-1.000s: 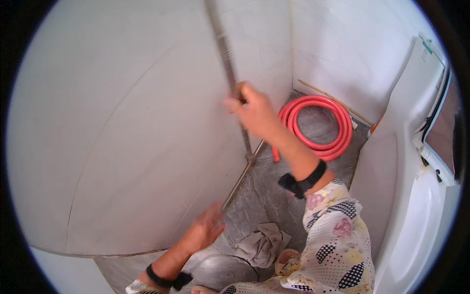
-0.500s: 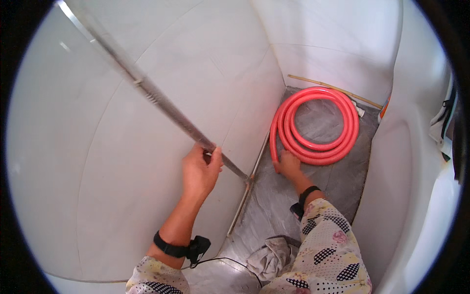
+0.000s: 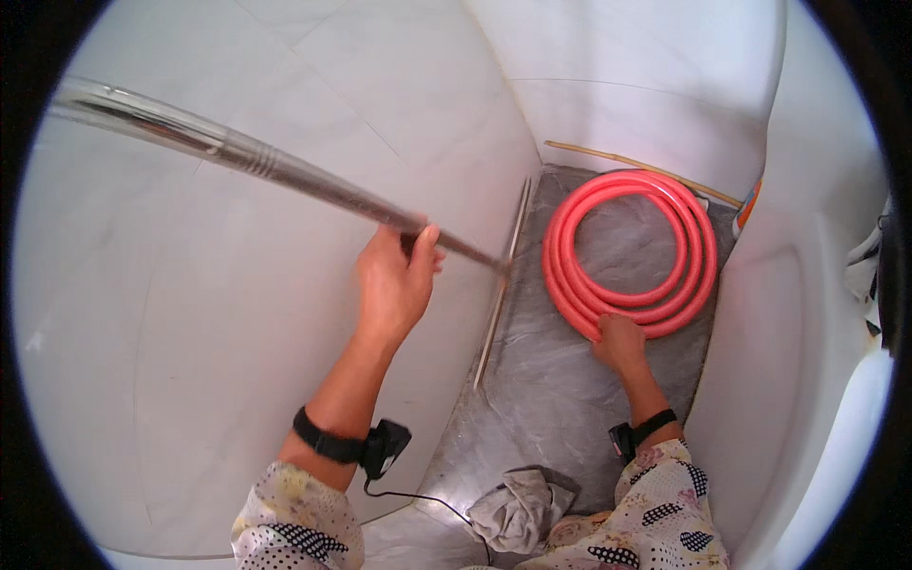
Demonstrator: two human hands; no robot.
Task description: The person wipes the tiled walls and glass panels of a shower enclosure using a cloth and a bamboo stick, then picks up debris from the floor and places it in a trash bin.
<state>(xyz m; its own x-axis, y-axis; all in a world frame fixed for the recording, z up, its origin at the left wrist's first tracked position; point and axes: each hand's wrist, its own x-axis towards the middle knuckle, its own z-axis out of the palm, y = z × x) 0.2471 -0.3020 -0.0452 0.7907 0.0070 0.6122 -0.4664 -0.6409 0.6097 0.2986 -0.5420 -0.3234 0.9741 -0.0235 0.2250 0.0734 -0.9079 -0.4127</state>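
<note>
My left hand (image 3: 394, 285) is closed round a shiny metal pole (image 3: 313, 185), which slants from the upper left down to the floor. At its foot lies a long, narrow bar (image 3: 494, 328) along the base of the left wall, like a flat mop or squeegee head seen edge-on. Farther right, a pinkish-red hose (image 3: 560, 256) lies coiled in several loops on the grey floor. My right hand (image 3: 622, 344) grips the near side of the coil, its fingertips partly hidden.
A thin bamboo stick (image 3: 646, 169) leans along the back wall. A crumpled grey cloth (image 3: 522, 508) lies on the floor near me. Pale tiled wall (image 3: 237, 380) rises on the left, and a white curved tub side (image 3: 769, 380) bounds the right. A black cable (image 3: 418, 496) hangs from my left wrist strap.
The pole's upper end has swung down and to the left, and its foot has shifted farther away. My right hand has moved right with the hose; the hose's loose end now lies against the coil.
</note>
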